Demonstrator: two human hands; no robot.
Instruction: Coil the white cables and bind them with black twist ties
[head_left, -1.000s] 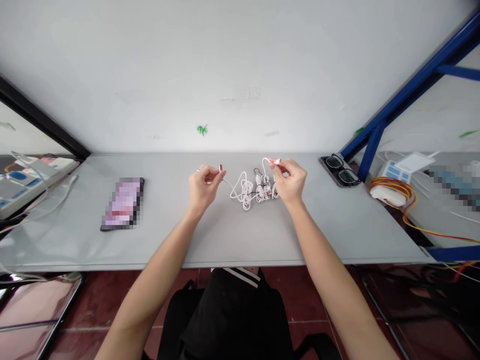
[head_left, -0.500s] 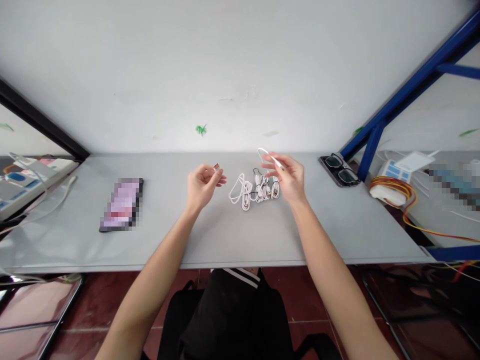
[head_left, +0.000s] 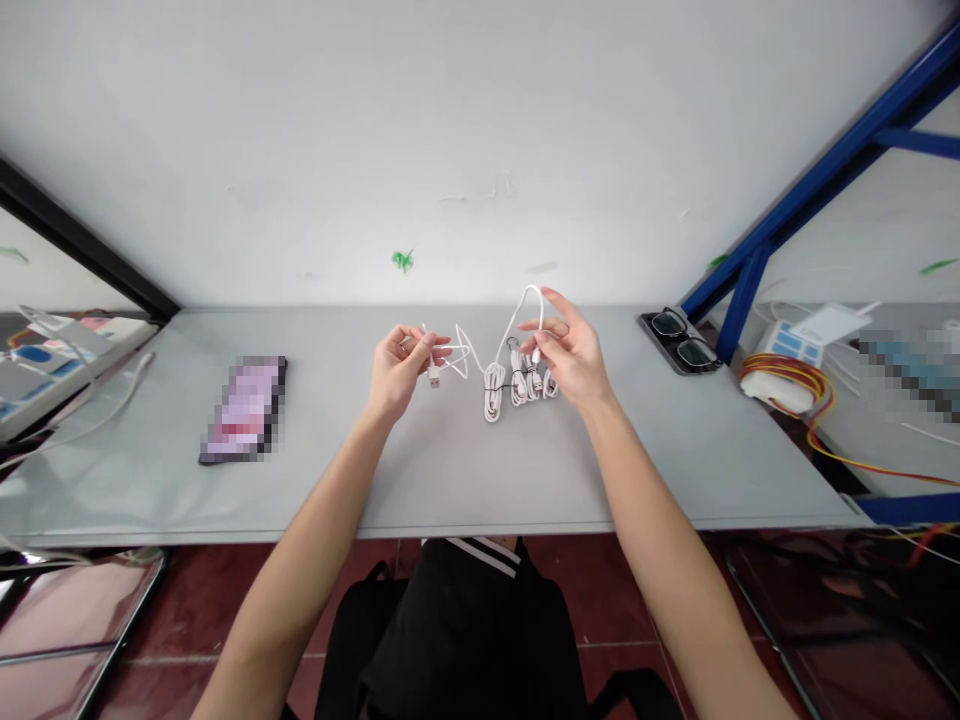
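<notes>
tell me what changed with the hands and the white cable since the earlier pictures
The USB plug, earlier above the left hand's thumb, now hangs below it. The white cable's loose loops have shifted left from beside the tied bundles to that hand, and it arches higher by the right hand. Bundles and glasses stayed put.
</notes>
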